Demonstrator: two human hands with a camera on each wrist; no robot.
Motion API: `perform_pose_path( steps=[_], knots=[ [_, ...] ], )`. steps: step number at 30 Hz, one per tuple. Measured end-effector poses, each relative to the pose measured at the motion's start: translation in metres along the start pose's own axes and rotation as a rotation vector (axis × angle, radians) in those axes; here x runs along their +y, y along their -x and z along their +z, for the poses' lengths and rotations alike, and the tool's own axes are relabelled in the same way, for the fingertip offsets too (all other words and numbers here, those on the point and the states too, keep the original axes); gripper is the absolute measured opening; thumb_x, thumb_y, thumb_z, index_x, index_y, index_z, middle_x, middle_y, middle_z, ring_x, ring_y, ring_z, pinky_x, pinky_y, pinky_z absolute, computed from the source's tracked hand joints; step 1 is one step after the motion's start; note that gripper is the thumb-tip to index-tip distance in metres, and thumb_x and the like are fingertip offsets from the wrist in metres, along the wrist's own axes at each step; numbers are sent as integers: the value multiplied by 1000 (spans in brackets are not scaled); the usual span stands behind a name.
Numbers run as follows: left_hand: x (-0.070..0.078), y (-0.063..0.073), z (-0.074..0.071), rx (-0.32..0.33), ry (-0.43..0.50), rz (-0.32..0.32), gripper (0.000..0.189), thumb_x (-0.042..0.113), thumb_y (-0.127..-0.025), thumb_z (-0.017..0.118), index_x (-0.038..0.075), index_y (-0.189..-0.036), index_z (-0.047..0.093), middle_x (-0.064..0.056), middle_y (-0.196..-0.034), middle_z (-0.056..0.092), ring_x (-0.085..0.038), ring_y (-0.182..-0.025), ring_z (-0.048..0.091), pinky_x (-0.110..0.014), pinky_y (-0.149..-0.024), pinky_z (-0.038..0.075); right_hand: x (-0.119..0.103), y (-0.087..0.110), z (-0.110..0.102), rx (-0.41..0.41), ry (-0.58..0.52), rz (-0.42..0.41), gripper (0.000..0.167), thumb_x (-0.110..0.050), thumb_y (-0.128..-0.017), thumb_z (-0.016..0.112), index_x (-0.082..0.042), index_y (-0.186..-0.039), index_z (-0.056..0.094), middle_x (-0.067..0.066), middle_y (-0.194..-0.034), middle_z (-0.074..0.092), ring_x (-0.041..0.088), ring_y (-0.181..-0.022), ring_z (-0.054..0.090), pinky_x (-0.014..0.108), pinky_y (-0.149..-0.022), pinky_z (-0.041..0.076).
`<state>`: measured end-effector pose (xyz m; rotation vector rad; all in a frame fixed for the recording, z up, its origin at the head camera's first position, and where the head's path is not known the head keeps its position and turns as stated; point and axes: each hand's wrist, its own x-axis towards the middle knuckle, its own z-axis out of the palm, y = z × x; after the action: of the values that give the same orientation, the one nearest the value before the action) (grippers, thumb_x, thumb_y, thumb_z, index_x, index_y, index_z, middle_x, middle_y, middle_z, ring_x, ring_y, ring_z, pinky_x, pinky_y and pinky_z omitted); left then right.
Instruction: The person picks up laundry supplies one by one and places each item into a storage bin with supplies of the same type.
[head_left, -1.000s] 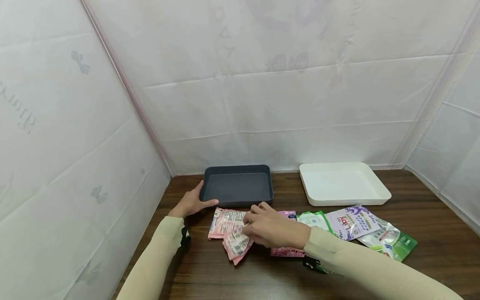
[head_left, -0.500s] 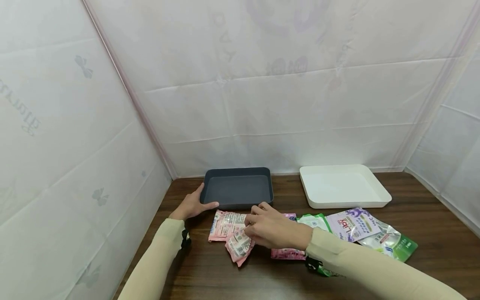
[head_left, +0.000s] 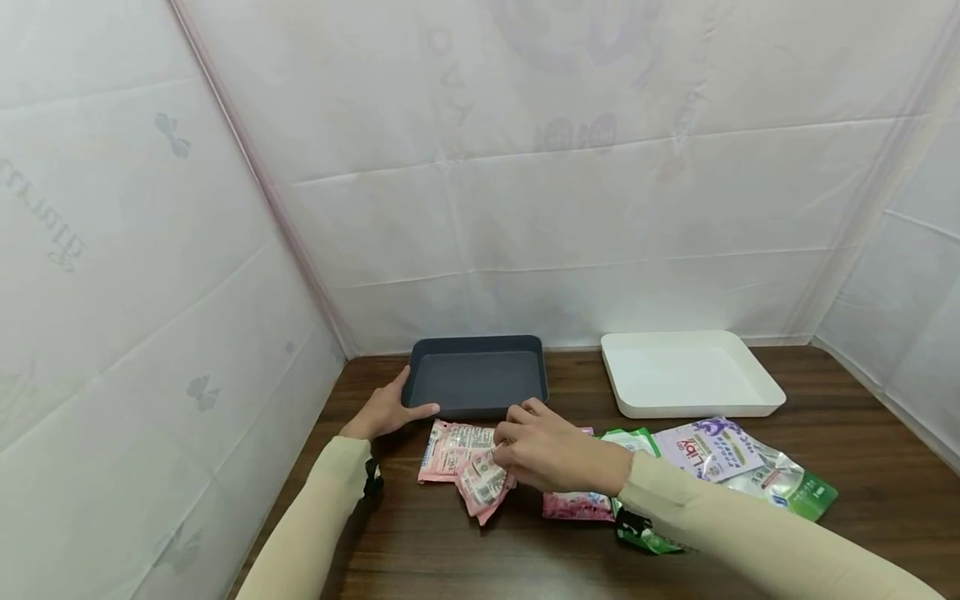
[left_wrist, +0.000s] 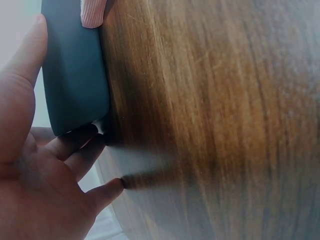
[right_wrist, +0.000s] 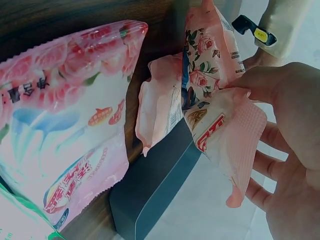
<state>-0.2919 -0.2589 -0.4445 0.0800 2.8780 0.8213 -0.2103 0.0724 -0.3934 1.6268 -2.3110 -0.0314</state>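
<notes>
My left hand (head_left: 382, 411) rests at the left front corner of a dark grey tray (head_left: 480, 413), its thumb along the front wall and its index finger along the left side. In the left wrist view its fingers lie around the tray corner (left_wrist: 77, 85). My right hand (head_left: 551, 454) pinches a small pink packet (head_left: 482, 487) with roses and red lettering, bent and tilted in the right wrist view (right_wrist: 220, 135). A second pink packet (head_left: 446, 450) lies just behind it, in front of the tray. The right hand partly hides the held packet in the head view.
A white tray (head_left: 686, 375) stands at the back right. Along the front right lie a rose-printed pouch (head_left: 577, 505), green-edged packets (head_left: 633, 442), a purple Liby pouch (head_left: 705, 450) and a green-and-white pouch (head_left: 795, 483), some overlapping. White sheets (head_left: 525, 208) close the table's back and sides.
My right hand has shifted slightly to the right, and the pink packet it pinches has come along and turned a little. The left hand stays at the dark tray's corner.
</notes>
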Motion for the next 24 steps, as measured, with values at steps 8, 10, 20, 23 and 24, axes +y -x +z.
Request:
perform_pose_path(
  steps=[8, 10, 20, 23, 24],
  knots=[
    [-2, -2, 3, 1, 0, -1, 121, 67, -85, 73, 4, -165, 8, -29, -165, 21, -50, -148, 29, -62, -115, 32, 3, 1, -3, -8, -17, 14, 12, -24, -101, 68, -32, -100, 76, -9, -114, 69, 15, -97, 52, 41, -94, 43],
    [-2, -1, 3, 3, 3, -3, 121, 67, -85, 73, 4, -165, 8, -29, -165, 21, -50, -148, 29, -62, -115, 32, 3, 1, -3, -9, -19, 18, 12, -24, -101, 67, -32, -101, 76, -8, -115, 68, 15, -98, 52, 41, -94, 42],
    [0, -1, 3, 0, 6, 0, 118, 64, -87, 73, 3, -165, 9, -29, -165, 20, -49, -148, 28, -63, -116, 31, 11, 1, -5, 45, -12, 9, 11, -23, -100, 69, -30, -100, 76, -8, -113, 69, 16, -98, 54, 40, -93, 42],
    [1, -1, 2, 2, 3, -2, 117, 63, -88, 73, 3, -165, 8, -29, -165, 21, -50, -148, 28, -63, -115, 31, 14, 1, -7, 44, -6, 11, 10, -22, -99, 69, -30, -99, 76, -7, -113, 69, 17, -98, 54, 41, -94, 43],
    [1, -1, 2, 2, 4, -7, 117, 63, -88, 73, 4, -165, 8, -29, -165, 21, -49, -149, 28, -62, -116, 31, 15, 1, -8, 43, -3, 12, 10, -22, -99, 69, -30, -100, 76, -7, -113, 69, 17, -98, 54, 41, -94, 43]
  ],
)
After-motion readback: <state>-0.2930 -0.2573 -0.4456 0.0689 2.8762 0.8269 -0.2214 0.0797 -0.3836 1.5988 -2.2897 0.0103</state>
